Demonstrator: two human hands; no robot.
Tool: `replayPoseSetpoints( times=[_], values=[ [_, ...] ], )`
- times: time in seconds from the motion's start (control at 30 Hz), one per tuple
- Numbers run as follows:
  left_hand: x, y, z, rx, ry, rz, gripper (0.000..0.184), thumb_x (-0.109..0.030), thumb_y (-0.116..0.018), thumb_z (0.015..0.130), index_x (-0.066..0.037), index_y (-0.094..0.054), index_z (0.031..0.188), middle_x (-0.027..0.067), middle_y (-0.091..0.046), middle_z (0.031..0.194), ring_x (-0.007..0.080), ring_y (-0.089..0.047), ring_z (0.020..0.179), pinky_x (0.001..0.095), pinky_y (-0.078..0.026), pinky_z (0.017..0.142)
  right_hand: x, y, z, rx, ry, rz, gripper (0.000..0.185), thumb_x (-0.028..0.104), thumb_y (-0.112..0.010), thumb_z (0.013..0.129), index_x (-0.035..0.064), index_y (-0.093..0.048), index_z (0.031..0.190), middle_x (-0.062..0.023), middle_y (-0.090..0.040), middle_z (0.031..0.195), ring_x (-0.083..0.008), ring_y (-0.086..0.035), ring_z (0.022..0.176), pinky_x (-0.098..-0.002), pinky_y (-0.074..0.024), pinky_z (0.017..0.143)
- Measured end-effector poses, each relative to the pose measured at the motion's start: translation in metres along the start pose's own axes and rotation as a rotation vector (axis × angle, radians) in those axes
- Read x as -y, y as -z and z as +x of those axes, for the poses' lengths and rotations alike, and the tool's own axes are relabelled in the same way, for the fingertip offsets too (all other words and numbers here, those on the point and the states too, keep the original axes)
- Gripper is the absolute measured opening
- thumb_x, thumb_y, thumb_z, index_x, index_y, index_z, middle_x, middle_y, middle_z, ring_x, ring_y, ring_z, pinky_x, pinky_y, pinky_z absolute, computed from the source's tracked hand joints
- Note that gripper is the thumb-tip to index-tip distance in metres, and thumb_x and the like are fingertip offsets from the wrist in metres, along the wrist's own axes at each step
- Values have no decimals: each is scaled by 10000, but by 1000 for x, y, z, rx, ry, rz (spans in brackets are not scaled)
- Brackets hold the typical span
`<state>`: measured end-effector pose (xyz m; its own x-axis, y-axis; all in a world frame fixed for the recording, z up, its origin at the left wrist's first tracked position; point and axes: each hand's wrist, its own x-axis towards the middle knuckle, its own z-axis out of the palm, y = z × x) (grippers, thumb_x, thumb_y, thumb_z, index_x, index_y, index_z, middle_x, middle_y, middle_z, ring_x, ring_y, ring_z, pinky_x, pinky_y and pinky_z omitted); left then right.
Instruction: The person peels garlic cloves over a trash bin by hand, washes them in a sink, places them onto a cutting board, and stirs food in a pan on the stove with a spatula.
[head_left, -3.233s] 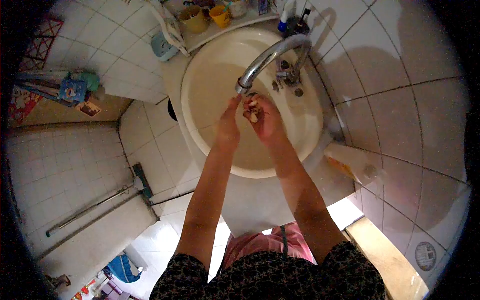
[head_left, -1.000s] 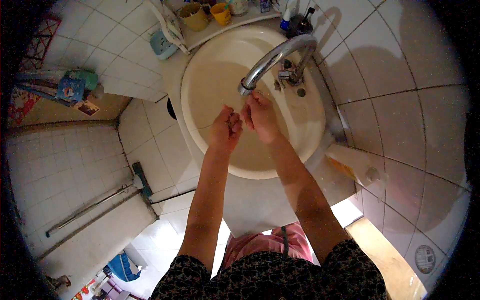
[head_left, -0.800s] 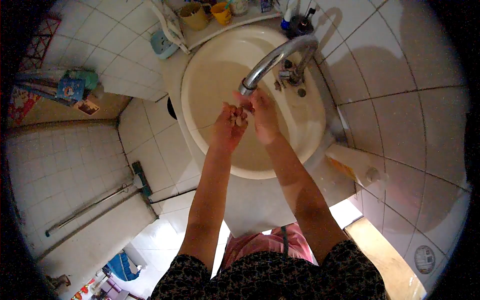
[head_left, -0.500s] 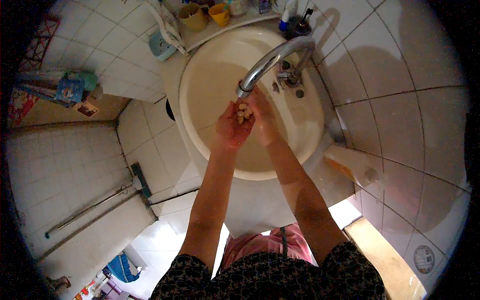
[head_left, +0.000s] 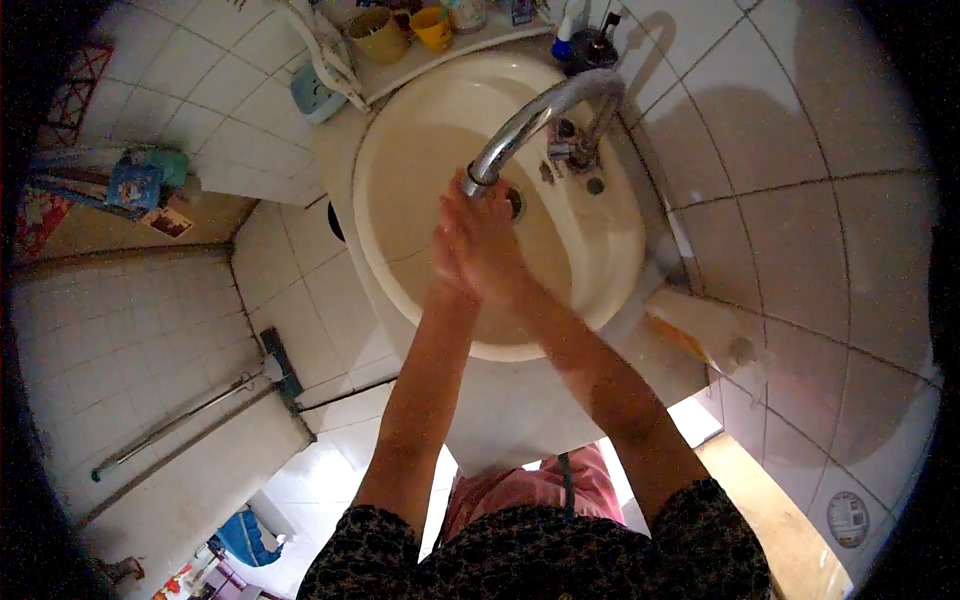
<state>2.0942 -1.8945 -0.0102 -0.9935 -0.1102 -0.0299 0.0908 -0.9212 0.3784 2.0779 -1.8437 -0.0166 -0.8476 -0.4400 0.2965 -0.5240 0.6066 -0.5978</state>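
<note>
Lays right hand point(head_left: 487, 243) with straight fingers point(head_left: 459, 214) over left hand point(head_left: 446, 264) above washbasin point(head_left: 400, 230), behind counter's point(head_left: 515, 410) front edge, between tiled walls point(head_left: 735, 250); cannot tell left grip.

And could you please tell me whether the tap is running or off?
Cannot tell: the left hand and right hand crowd the mouth of the tap, and no clear stream shows.

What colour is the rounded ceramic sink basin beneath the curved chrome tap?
The rounded ceramic sink basin is cream; head view shows it best.
</note>
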Motion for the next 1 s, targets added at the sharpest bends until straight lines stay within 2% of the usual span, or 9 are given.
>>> replayPoseSetpoints(
  times=[0.17,0.23,0.33,0.5,0.57,0.67,0.77,0.9,1.0],
  values=[
    [-7,-18,-3,-370,278,-19,497,-430,-266,966,-128,-355,1351,62,-421,1353,228,-395,1232,383,-310,1025,2,35,37,85,-217,161,519,197,-436,880,-82,-310,1299,-281,-265,1387,-457,-188,1308,-527,-151,1070],
    [-14,4,8,12,88,-123,504,-436,-259,967,-134,-341,1362,52,-407,1362,212,-391,1236,373,-311,1028,17,15,16,-94,-83,380,419,231,-460,889,1,-442,1239,-178,-449,1213,-391,-387,1125,-539,-304,933],
    [-23,-4,4,-76,-20,-110,501,-429,-255,970,-141,-325,1373,48,-411,1349,207,-415,1210,353,-324,1021,26,9,7,-8,44,212,390,211,-474,882,-13,-456,1200,-176,-498,1160,-347,-455,1099,-497,-365,898],
    [-13,-31,-2,-396,288,49,468,-389,-255,976,-106,-365,1332,51,-457,1299,207,-473,1132,359,-399,950,-2,25,34,-135,-412,304,336,204,-480,886,4,-479,1157,-186,-566,1016,-348,-575,895,-439,-451,742],
    [-12,-25,-2,-385,283,26,448,-372,-252,979,-101,-385,1310,59,-478,1270,211,-483,1123,357,-400,953,4,32,32,73,-434,424,447,179,-362,927,-10,-337,1332,-254,-323,1374,-385,-287,1293,-487,-177,1081],
    [-15,-15,-2,-423,285,-3,419,-340,-250,982,-82,-421,1264,86,-512,1216,223,-497,1109,353,-387,973,0,45,22,-231,66,21,284,254,-474,894,5,-536,1016,-167,-584,943,-299,-564,798,-381,-455,694],
    [-11,-13,1,-458,212,-70,405,-311,-250,980,-49,-452,1213,116,-524,1189,237,-500,1103,354,-370,993,1,71,22,230,-429,1751,289,282,-480,898,23,-560,997,-103,-583,948,-197,-557,773,-321,-451,710],
    [-6,-10,2,-446,109,-265,383,-266,-258,976,-5,-470,1158,148,-529,1164,261,-501,1089,382,-370,992,17,56,32,-442,-794,1605,255,264,-515,887,38,-583,985,-57,-566,962,-131,-540,782,-278,-434,766],
    [-2,3,8,-421,156,-406,333,-226,-292,971,8,-483,1111,160,-545,1114,259,-522,1051,370,-430,917,13,60,30,-540,-820,1553,243,246,-538,877,32,-590,980,-73,-565,982,-160,-554,800,-292,-434,800]
  ],
)
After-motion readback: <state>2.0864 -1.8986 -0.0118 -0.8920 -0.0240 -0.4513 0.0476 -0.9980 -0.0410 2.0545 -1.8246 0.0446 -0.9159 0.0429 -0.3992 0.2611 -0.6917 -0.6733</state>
